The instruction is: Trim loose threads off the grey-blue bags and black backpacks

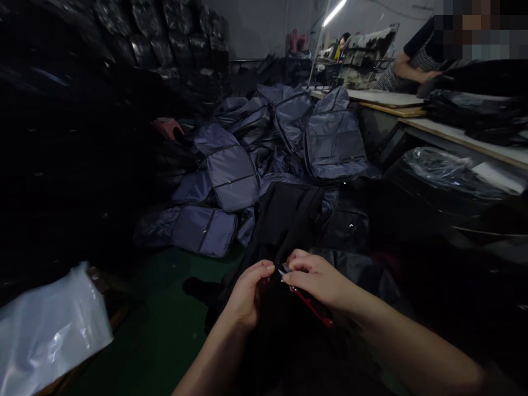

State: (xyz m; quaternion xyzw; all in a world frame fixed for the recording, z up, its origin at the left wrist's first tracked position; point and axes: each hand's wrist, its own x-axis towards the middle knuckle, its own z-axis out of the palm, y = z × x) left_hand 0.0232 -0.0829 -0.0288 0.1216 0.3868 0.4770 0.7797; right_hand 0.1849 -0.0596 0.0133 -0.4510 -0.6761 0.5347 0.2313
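My left hand (248, 291) is closed, thumb and forefinger pinching a small dark part at the edge of the black fabric (284, 214) lying in front of me. Close beside it, my right hand (319, 278) is wrapped round a red-handled cutting or gripping tool (311, 308). Its pointed metal tip (282, 273) comes out between the fingers, near my left fingertips. Whether it is snips or pliers I cannot tell. The exact piece between the two hands is too dark and small to make out.
Several navy-lined bags (233, 176) lie piled ahead on the green floor (165, 313). A clear plastic sheet (49, 335) is at lower left. On the right stands a worktable (466, 137) with black goods, a person's arm (406, 69) over it. Wrapped bundles (177, 33) are stacked behind.
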